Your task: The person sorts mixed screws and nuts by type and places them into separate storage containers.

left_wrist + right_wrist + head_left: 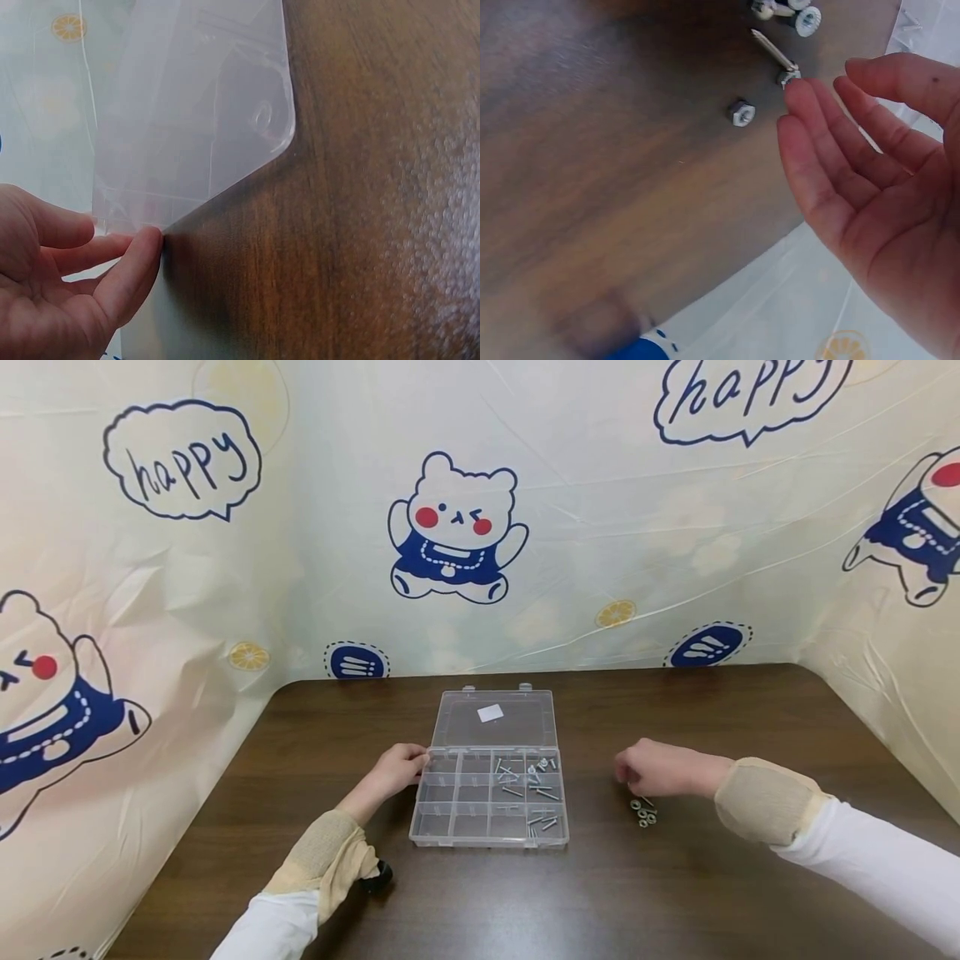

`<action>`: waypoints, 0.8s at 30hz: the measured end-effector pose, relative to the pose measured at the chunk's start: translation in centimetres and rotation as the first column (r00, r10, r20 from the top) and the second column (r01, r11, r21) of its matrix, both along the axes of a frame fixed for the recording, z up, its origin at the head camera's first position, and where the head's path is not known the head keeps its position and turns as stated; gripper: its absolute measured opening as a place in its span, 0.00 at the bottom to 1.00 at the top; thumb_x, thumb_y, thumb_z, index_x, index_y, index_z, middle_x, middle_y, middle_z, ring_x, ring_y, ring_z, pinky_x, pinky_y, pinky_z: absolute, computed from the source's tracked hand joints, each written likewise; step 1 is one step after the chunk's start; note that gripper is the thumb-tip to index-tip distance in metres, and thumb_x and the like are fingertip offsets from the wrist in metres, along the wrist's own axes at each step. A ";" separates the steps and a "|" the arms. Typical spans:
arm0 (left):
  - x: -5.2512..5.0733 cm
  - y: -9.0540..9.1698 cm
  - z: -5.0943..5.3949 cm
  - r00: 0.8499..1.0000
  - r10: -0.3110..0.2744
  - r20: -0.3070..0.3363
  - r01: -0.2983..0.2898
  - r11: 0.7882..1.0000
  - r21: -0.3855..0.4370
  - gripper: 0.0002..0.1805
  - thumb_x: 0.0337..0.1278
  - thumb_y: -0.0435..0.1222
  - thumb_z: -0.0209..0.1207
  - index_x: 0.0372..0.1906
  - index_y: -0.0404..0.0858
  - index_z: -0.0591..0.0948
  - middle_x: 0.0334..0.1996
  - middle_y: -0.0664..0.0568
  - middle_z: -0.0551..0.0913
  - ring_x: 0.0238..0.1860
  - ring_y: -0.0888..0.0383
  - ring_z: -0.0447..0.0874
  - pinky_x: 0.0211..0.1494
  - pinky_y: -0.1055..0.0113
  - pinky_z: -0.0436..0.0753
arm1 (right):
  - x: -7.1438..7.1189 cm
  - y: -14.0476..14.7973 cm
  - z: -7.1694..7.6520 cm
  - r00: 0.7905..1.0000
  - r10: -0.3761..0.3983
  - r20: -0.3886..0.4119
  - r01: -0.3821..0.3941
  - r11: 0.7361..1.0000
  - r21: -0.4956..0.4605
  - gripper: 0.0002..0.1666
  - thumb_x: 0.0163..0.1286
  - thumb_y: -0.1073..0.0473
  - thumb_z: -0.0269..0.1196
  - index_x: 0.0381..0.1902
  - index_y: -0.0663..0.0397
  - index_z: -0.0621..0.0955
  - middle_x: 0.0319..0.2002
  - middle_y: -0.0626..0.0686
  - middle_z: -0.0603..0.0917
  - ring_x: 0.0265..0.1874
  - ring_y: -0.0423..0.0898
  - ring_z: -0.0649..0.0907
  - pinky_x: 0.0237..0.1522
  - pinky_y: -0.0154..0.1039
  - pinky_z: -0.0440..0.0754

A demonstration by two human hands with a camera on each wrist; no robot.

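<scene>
A clear plastic compartment box [471, 842] lies on the table with its lid [457, 718] folded back. My left hand [399, 768] pinches the box's left side near the hinge; thumb and fingers meet its edge in the left wrist view. Screws [513, 792] and small metal pieces [534, 770] lie in compartments of the box's two right columns. To the right of the box, my right hand [660, 767] hovers by a small group of nuts [642, 814]. In the right wrist view its loosely bent fingers hold nothing, close to a screw [771, 49] and a single nut [742, 113].
A white label [491, 713] is on the open lid. The brown table [495, 902] reaches back to a printed cloth [585, 577] that hangs behind and along both sides. A black object [377, 877] shows at the left wrist wrap.
</scene>
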State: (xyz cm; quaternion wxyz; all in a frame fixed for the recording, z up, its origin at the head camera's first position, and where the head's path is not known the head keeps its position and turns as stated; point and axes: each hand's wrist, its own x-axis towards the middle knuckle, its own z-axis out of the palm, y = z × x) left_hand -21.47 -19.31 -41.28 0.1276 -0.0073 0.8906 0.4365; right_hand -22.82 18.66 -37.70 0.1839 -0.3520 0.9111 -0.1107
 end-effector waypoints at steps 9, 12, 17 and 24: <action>0.0 0.1 0.1 1.000 -0.006 0.000 0.006 1.000 -0.012 0.17 0.65 0.28 0.43 0.52 0.18 0.70 0.48 0.29 0.75 0.50 0.40 0.75 0.48 0.57 0.81 | 0.3 0.8 -0.7 1.000 -0.022 0.001 0.023 0.999 -0.027 0.04 0.53 0.70 0.60 0.27 0.59 0.79 0.22 0.45 0.76 0.22 0.37 0.73 0.24 0.30 0.74; 0.0 0.1 0.0 1.000 -0.012 -0.013 0.011 1.000 -0.015 0.17 0.64 0.27 0.43 0.51 0.17 0.70 0.47 0.29 0.75 0.49 0.40 0.76 0.47 0.57 0.81 | 0.3 0.9 -1.0 0.999 -0.044 -0.003 0.044 0.998 -0.037 0.03 0.53 0.70 0.60 0.27 0.59 0.79 0.22 0.45 0.76 0.22 0.37 0.73 0.24 0.30 0.74; 0.0 0.2 -0.1 1.000 -0.013 -0.023 0.013 1.000 -0.012 0.17 0.64 0.27 0.44 0.51 0.17 0.70 0.47 0.29 0.75 0.49 0.40 0.75 0.47 0.58 0.81 | 0.4 0.9 -1.6 0.996 -0.086 -0.004 0.086 0.994 -0.062 0.06 0.51 0.71 0.61 0.26 0.57 0.77 0.21 0.45 0.75 0.22 0.38 0.72 0.22 0.30 0.74; 0.1 0.1 0.0 1.000 -0.013 -0.025 0.012 1.000 -0.028 0.17 0.64 0.27 0.43 0.51 0.17 0.70 0.47 0.29 0.75 0.49 0.40 0.76 0.47 0.58 0.81 | 0.7 0.8 -2.1 0.995 -0.097 -0.037 0.093 0.990 -0.105 0.11 0.44 0.75 0.61 0.22 0.55 0.75 0.18 0.45 0.73 0.19 0.38 0.70 0.19 0.29 0.71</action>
